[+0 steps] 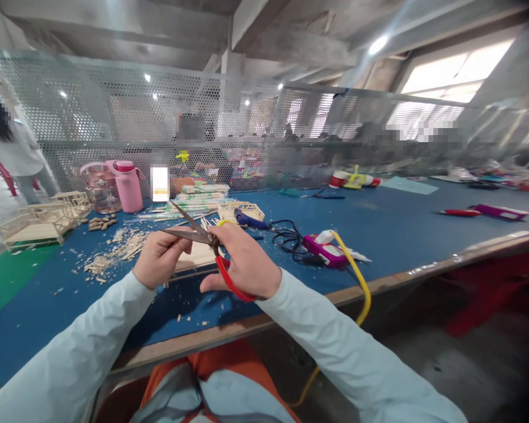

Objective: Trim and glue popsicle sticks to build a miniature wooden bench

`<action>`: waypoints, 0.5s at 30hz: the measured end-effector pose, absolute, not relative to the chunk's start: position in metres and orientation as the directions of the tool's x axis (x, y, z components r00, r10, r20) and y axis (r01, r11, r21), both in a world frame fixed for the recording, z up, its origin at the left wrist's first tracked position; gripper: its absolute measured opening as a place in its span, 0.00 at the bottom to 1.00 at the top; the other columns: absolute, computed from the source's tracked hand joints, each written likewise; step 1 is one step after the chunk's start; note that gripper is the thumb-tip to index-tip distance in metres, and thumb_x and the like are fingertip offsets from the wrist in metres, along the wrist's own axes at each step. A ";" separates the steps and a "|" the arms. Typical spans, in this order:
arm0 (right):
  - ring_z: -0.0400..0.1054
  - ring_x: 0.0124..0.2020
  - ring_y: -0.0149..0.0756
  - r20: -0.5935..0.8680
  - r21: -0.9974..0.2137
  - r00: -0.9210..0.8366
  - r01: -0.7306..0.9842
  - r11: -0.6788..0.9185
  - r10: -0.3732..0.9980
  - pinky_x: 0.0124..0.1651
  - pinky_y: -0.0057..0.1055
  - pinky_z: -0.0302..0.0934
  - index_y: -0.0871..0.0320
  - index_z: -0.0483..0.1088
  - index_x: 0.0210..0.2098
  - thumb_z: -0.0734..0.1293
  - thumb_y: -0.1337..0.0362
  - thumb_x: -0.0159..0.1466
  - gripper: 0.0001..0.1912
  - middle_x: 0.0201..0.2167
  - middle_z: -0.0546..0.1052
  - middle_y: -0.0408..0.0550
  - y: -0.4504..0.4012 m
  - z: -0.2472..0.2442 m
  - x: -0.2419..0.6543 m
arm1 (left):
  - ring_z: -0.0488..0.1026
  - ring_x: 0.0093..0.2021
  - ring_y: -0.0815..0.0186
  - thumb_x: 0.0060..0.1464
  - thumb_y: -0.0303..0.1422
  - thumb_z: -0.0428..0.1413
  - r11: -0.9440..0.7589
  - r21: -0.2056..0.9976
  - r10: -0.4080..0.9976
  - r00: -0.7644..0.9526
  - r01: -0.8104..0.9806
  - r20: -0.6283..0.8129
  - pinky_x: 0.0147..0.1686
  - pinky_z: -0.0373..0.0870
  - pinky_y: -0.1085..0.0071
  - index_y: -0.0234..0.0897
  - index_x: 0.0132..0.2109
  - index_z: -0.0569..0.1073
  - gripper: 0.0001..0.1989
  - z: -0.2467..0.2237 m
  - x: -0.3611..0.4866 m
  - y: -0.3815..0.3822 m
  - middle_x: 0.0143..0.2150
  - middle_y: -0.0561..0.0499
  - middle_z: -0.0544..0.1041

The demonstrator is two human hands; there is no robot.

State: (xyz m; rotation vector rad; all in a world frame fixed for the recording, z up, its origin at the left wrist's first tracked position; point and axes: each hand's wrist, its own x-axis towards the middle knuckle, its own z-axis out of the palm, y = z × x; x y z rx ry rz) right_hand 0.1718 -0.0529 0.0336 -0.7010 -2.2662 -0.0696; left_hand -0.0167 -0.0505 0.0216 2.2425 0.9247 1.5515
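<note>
My right hand (pixel 253 258) grips a pair of scissors (pixel 224 267) by the red handles, with the dark blades spread and pointing left. My left hand (pixel 158 258) is closed in a pinch beside the lower blade; whatever its fingers hold is hidden. Under and between the hands lies a flat piece made of pale wooden sticks (pixel 198 257). Behind my right hand stands a small stick-built frame (pixel 247 210), with a blue glue gun (pixel 249 220) lying against it. Cut stick scraps (pixel 114 252) are scattered left of my left hand.
Finished stick models (pixel 37 226) stand at the far left, near peanuts (pixel 102 222), a pink bottle (pixel 127 187) and a clear jug (pixel 100 188). Bundled sticks (pixel 203 197) lie behind. A purple power strip (pixel 324 249) with a yellow cable (pixel 357 276) sits right, near the table edge.
</note>
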 end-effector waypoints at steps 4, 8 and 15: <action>0.60 0.35 0.40 0.671 -0.163 -0.586 0.481 0.862 0.454 0.41 0.39 0.58 0.64 0.62 0.45 0.61 0.33 0.44 0.44 0.34 0.66 0.53 -0.053 0.035 0.173 | 0.66 0.24 0.70 0.55 0.31 0.49 -0.783 0.528 0.611 0.245 0.330 0.753 0.27 0.63 0.74 0.35 0.24 0.69 0.12 0.022 -0.018 -0.050 0.21 0.53 0.70; 0.60 0.36 0.40 0.650 -0.153 -0.606 0.486 0.860 0.459 0.42 0.39 0.58 0.64 0.62 0.45 0.63 0.33 0.43 0.44 0.35 0.67 0.53 -0.054 0.038 0.175 | 0.67 0.25 0.69 0.55 0.31 0.49 -0.791 0.498 0.599 0.283 0.356 0.749 0.27 0.63 0.74 0.35 0.23 0.69 0.13 0.022 -0.019 -0.051 0.21 0.53 0.71; 0.63 0.30 0.34 0.597 -0.215 -0.596 0.526 0.823 0.537 0.34 0.28 0.57 0.61 0.67 0.37 0.64 0.41 0.51 0.29 0.29 0.70 0.48 -0.055 0.035 0.174 | 0.66 0.22 0.71 0.53 0.31 0.49 -0.752 0.504 0.639 0.281 0.424 0.716 0.25 0.62 0.76 0.35 0.21 0.69 0.14 0.022 -0.013 -0.054 0.20 0.53 0.71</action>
